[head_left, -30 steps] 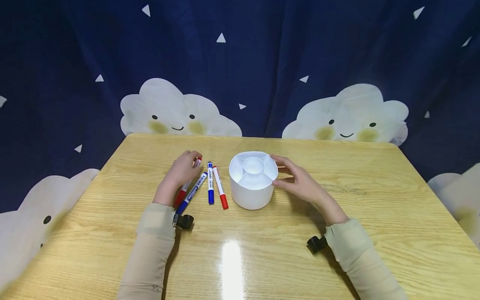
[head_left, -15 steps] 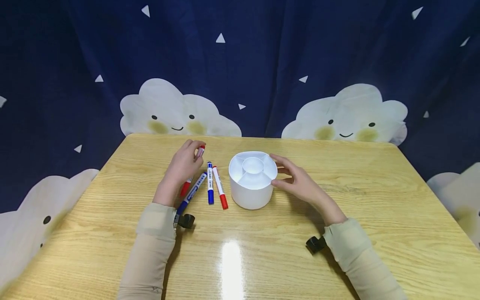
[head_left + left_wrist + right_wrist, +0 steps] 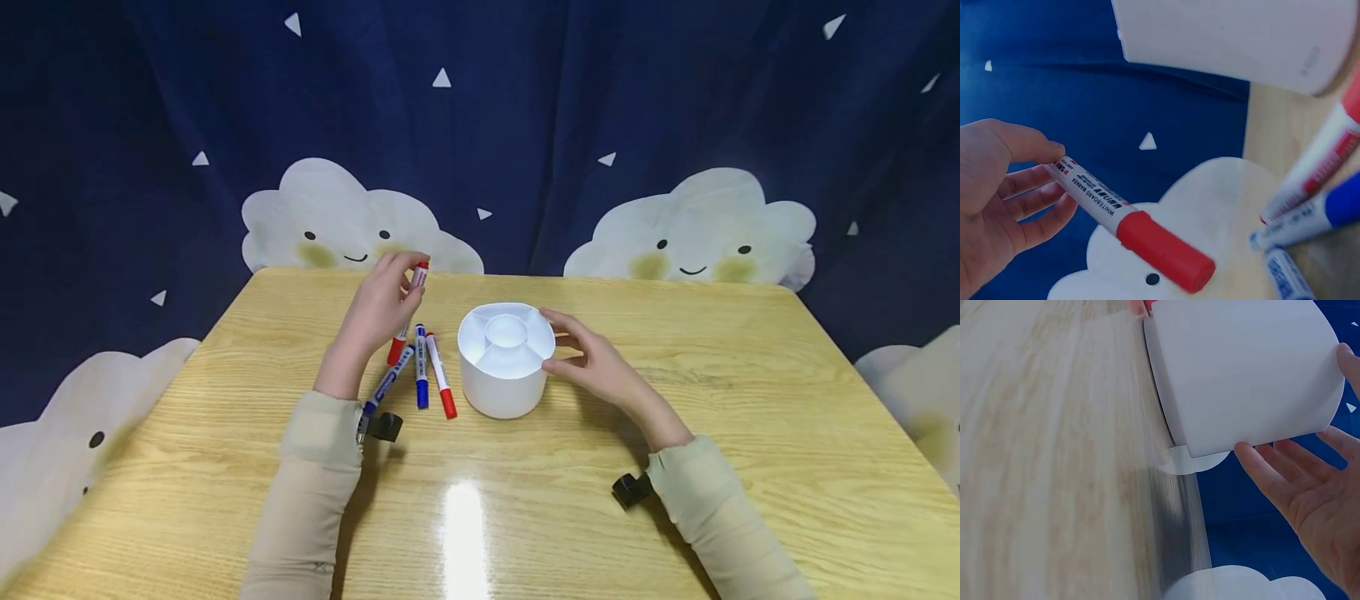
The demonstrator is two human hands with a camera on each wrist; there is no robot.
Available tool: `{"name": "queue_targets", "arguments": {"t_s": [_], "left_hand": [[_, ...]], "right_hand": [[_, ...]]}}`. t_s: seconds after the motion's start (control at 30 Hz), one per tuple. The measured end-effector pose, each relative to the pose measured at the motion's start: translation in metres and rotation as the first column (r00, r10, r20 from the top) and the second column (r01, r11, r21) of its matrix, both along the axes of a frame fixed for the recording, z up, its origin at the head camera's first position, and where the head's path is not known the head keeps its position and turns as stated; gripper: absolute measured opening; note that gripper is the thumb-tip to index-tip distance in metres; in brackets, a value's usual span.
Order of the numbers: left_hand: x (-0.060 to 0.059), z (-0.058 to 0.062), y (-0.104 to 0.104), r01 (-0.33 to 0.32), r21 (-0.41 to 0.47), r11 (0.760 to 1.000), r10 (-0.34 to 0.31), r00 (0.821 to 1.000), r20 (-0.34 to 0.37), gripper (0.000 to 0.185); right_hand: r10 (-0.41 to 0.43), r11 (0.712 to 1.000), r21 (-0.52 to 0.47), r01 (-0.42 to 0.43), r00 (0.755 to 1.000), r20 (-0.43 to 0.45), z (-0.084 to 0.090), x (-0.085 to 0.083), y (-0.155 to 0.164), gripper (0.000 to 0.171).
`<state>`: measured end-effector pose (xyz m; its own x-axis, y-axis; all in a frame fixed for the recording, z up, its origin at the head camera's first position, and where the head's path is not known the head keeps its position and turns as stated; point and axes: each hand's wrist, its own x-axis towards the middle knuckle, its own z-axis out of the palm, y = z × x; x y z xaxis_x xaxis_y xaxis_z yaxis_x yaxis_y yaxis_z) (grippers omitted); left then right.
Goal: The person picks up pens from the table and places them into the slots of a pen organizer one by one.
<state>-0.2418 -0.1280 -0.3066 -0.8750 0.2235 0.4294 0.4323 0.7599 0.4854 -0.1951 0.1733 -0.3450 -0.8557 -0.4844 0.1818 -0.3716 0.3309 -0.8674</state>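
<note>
My left hand (image 3: 378,304) pinches a red-capped whiteboard marker (image 3: 1091,192) near one end, thumb against fingers. The marker slants downward, its red cap low, above the far ends of the other markers. A white round pen organizer (image 3: 504,392) with several compartments around a central cup stands right of them. My right hand (image 3: 592,358) is at its right side, fingers spread and relaxed, fingertips touching the wall near the rim. In the right wrist view, the fingertips meet the edge of the organizer (image 3: 1247,381), and the palm stays apart from it.
Between my left hand and the organizer lie two blue markers (image 3: 422,367) (image 3: 390,379) and another red marker (image 3: 441,375), side by side on the wooden table (image 3: 562,517). A dark blue curtain (image 3: 525,125) with clouds hangs behind the table's far edge.
My left hand has lifted the red marker off the table and carried it away from me and to the right. My right hand and the organizer have stayed in place.
</note>
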Motion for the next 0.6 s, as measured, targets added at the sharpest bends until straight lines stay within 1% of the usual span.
{"name": "queue_targets", "arguments": {"t_s": [0.07,0.17,0.3,0.37,0.6], "left_hand": [[0.0,0.005,0.003,0.013,0.012,1.0,-0.013,1.0,-0.019,0.039],[-0.001,0.011,0.008,0.032,0.045,0.998,-0.028,0.996,-0.081,0.038],[-0.002,0.02,0.016,0.064,0.099,0.993,-0.045,0.982,-0.183,0.036],[-0.002,0.024,0.019,0.08,0.129,0.988,-0.051,0.975,-0.216,0.036],[-0.003,0.033,0.03,0.145,0.247,0.958,-0.071,0.956,-0.284,0.035]], "right_hand": [[-0.001,1.0,0.002,0.001,1.0,0.002,-0.001,0.0,0.0,0.068],[-0.004,1.0,0.002,0.004,1.0,0.001,-0.001,0.0,0.0,0.068],[-0.007,1.0,0.003,0.007,1.0,0.0,-0.002,-0.001,0.001,0.067],[-0.007,1.0,0.004,0.007,1.0,0.004,-0.002,-0.001,0.001,0.067],[-0.002,1.0,-0.009,0.002,1.0,-0.005,-0.025,-0.016,0.009,0.068]]}}
